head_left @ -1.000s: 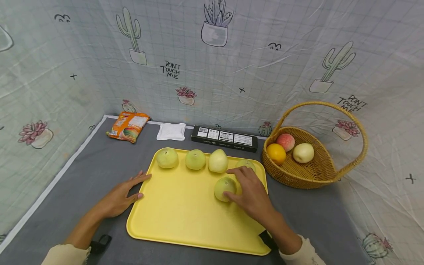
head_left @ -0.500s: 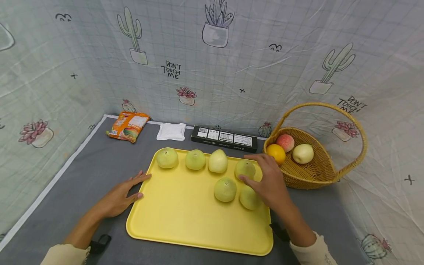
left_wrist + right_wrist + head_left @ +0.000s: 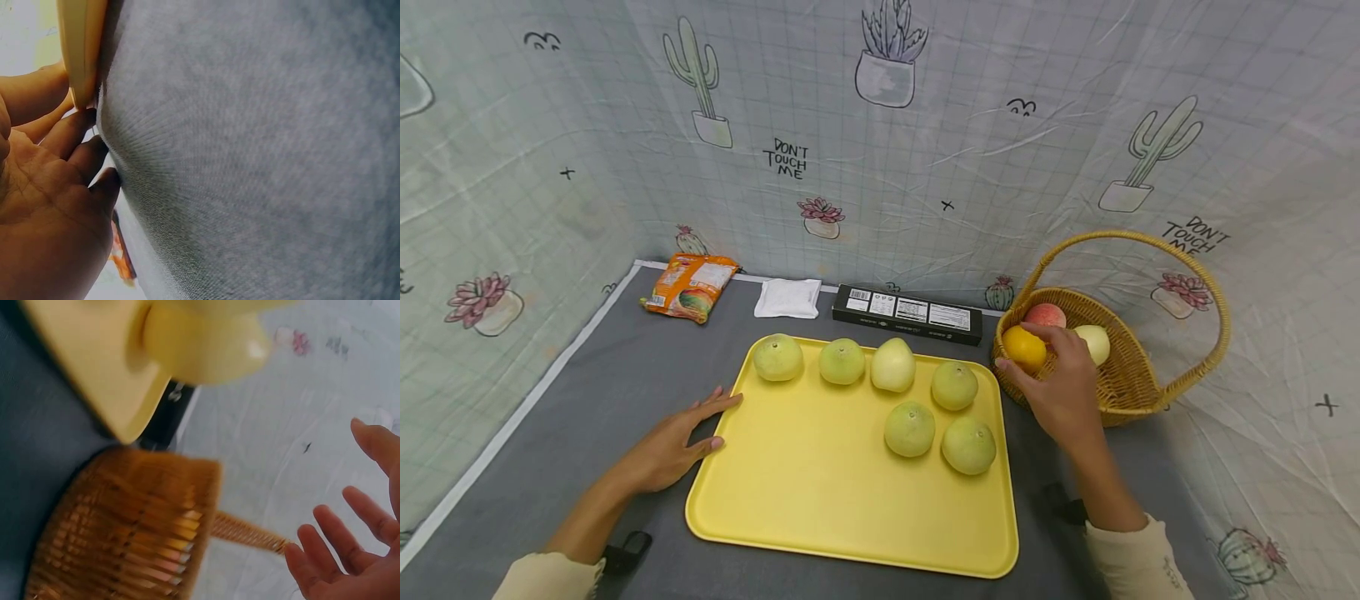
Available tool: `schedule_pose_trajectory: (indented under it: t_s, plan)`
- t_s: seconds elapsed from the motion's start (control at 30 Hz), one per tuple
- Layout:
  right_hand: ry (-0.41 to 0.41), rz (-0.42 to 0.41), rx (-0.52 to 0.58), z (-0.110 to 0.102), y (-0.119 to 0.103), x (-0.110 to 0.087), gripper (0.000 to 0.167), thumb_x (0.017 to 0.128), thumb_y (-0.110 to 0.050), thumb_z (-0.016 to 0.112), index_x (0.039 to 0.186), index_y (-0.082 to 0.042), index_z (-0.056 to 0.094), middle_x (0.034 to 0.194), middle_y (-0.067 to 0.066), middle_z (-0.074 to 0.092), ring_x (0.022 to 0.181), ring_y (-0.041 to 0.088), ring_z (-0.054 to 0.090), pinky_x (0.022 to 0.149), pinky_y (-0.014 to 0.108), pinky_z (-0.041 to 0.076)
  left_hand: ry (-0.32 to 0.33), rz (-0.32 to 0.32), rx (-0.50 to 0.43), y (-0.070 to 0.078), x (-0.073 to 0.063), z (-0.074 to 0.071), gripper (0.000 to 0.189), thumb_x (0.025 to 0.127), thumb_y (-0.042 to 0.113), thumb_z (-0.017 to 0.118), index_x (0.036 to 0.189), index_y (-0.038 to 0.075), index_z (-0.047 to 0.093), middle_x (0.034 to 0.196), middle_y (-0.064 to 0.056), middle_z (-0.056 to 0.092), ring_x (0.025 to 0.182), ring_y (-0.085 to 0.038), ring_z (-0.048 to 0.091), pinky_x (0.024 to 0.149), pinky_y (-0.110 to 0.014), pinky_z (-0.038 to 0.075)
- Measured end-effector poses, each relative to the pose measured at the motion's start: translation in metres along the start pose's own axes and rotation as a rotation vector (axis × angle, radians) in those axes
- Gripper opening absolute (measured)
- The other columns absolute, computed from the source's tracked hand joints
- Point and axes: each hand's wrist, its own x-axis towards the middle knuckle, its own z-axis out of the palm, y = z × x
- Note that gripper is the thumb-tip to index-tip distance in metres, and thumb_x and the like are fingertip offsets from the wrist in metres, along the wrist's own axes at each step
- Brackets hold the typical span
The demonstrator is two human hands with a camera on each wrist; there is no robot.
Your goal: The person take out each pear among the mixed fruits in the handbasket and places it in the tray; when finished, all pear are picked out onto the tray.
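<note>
Over the left part of a wicker basket (image 3: 1131, 354) hovers my right hand (image 3: 1060, 383), its thumb and fingers apart around an orange (image 3: 1024, 347); contact with it is unclear. Nothing shows between the spread fingers in the right wrist view. Beside the orange lie a peach (image 3: 1047, 315) and a pale yellow pear-like fruit (image 3: 1096, 343), partly hidden by the hand. My left hand (image 3: 666, 446) rests thumb and fingertips on the left rim of a yellow tray (image 3: 805, 508). Several round green fruits (image 3: 910, 429) and a paler, pear-like fruit (image 3: 893, 365) sit on the tray.
Behind the tray lie an orange snack packet (image 3: 691, 286), a small white packet (image 3: 787, 298) and a long black box (image 3: 907, 313). The basket's tall handle (image 3: 1150, 242) arches up at the right. A printed curtain (image 3: 880, 183) hangs behind the grey table (image 3: 640, 375).
My right hand has let go of a green fruit at the tray's right side and moved right and away, over the basket. The left hand stays on the tray rim.
</note>
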Motion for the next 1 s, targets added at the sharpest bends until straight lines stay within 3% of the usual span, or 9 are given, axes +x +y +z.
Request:
schedule_pose_trajectory:
  t_s: [0.13,0.4,0.6,0.73,1.0]
  plan:
    - [0.042,0.045,-0.005,-0.002,0.016,0.004,0.059,0.079,-0.012,0.096,0.130,0.002,0.068,0.122,0.023,0.068,0.108,0.040,0.059,0.093,0.047,0.048,0.002,-0.004,0.001,0.000,0.000,0.000,0.061,0.099,0.017,0.072,0.155,0.003,0.053,0.162,-0.030,0.046,0.144,0.027,0.012,0.112,0.008,0.006]
    - [0.082,0.140,-0.031,-0.006,0.045,0.013,0.059,0.083,-0.017,0.093,0.134,0.000,0.067,0.129,0.025,0.066,0.119,0.045,0.059,0.100,0.063,0.049,-0.006,-0.020,0.003,0.001,0.000,-0.001,0.061,0.099,0.019,0.072,0.156,0.004,0.052,0.163,-0.028,0.045,0.145,0.024,0.012,0.113,0.007,0.005]
    - [0.118,0.214,-0.027,-0.009,0.070,0.020,0.059,0.085,-0.019,0.092,0.135,-0.001,0.067,0.134,0.026,0.064,0.124,0.047,0.058,0.106,0.063,0.048,-0.008,-0.018,-0.002,0.002,0.000,-0.001,0.061,0.100,0.016,0.071,0.156,0.003,0.052,0.163,-0.029,0.045,0.145,0.024,0.012,0.113,0.007,0.005]
    - [0.108,0.291,-0.031,-0.012,0.084,0.026,0.062,0.088,-0.023,0.090,0.141,-0.005,0.064,0.142,0.024,0.061,0.131,0.045,0.054,0.111,0.063,0.044,-0.012,-0.025,-0.009,0.002,0.000,-0.001,0.061,0.100,0.017,0.071,0.156,0.004,0.052,0.163,-0.029,0.044,0.145,0.023,0.012,0.113,0.008,0.005]
    - [0.063,0.390,-0.072,-0.018,0.104,0.036,0.066,0.091,-0.026,0.086,0.149,-0.007,0.060,0.142,0.029,0.056,0.131,0.047,0.048,0.109,0.064,0.037,-0.016,-0.031,0.002,0.002,0.001,-0.001,0.061,0.100,0.019,0.071,0.156,0.005,0.052,0.164,-0.027,0.045,0.145,0.022,0.012,0.113,0.007,0.005]
